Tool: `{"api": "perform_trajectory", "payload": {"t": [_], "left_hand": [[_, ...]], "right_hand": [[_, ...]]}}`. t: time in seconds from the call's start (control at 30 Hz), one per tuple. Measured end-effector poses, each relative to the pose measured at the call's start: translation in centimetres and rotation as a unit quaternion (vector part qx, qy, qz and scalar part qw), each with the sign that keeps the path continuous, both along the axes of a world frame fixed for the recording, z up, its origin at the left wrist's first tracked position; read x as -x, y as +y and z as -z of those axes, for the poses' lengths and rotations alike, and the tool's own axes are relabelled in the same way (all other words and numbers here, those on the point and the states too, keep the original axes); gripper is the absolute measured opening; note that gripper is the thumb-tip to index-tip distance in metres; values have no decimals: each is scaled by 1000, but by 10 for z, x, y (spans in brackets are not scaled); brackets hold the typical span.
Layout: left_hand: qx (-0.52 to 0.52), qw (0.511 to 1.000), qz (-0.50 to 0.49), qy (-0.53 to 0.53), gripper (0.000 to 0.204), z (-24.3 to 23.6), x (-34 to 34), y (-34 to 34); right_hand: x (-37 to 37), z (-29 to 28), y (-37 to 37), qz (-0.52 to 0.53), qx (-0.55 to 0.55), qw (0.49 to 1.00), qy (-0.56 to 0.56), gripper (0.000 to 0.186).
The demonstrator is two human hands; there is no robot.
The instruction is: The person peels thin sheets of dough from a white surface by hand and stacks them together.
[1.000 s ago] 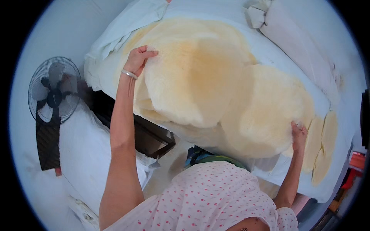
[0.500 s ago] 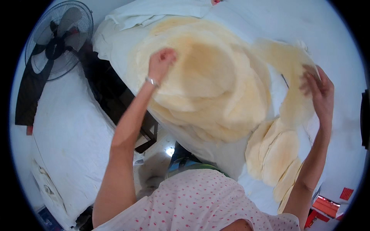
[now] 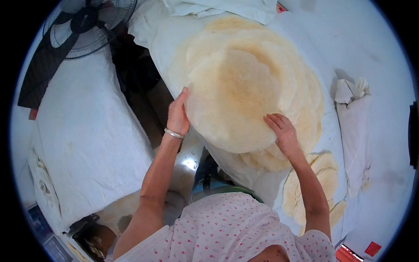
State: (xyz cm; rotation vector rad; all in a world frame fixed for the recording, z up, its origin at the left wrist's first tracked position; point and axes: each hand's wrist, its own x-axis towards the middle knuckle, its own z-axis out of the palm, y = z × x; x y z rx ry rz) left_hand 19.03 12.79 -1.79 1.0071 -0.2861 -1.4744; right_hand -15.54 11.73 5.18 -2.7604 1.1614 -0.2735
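Observation:
A broad, thin round flatbread point(image 3: 233, 115), pale with a browned middle, lies across the near side of a pile of flatbreads point(image 3: 310, 102) on a white cloth. My left hand point(image 3: 177, 115), with a silver bangle at the wrist, grips its left edge, thumb side up. At its right edge my right hand point(image 3: 284, 134) has the fingers on top; the thumb is hidden. Beside my right forearm lie several smaller, folded-looking flatbread pieces point(image 3: 329, 181), partly covered by the arm.
A black fan point(image 3: 85, 19) stands at the far left, above a white-covered surface point(image 3: 87, 135). A dark gap point(image 3: 142, 83) separates that surface from the bread table. Bunched white cloth point(image 3: 354, 126) lies along the right side. A small red item point(image 3: 349, 253) is at the lower right.
My right hand has come in from the far right, where it held a blurred flatbread, to the pile's near right side. My left hand has moved down to the front flatbread's left edge.

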Motion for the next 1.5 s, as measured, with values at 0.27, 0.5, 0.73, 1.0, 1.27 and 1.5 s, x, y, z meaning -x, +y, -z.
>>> {"api": "perform_trajectory", "payload": {"t": [0.27,0.5,0.73,1.0,1.27,1.5], "left_hand": [[181,519,82,-832,68,-45,79,-21],[144,440,43,-885,67,71,120,-31],[147,383,51,-911,68,74,108,-18],[167,313,-39,-934,77,6,173,13],[310,572,88,-754,75,-12,274,99],[239,663,138,-695,66,-50,312,141]], "right_hand": [[7,53,34,63,11,998,12,51],[72,49,96,197,39,978,-64,54],[306,41,266,606,67,773,-177,59],[595,84,505,801,175,563,105,44],[686,119,461,800,148,567,125,35],[738,92,467,826,40,536,167,24]]}}
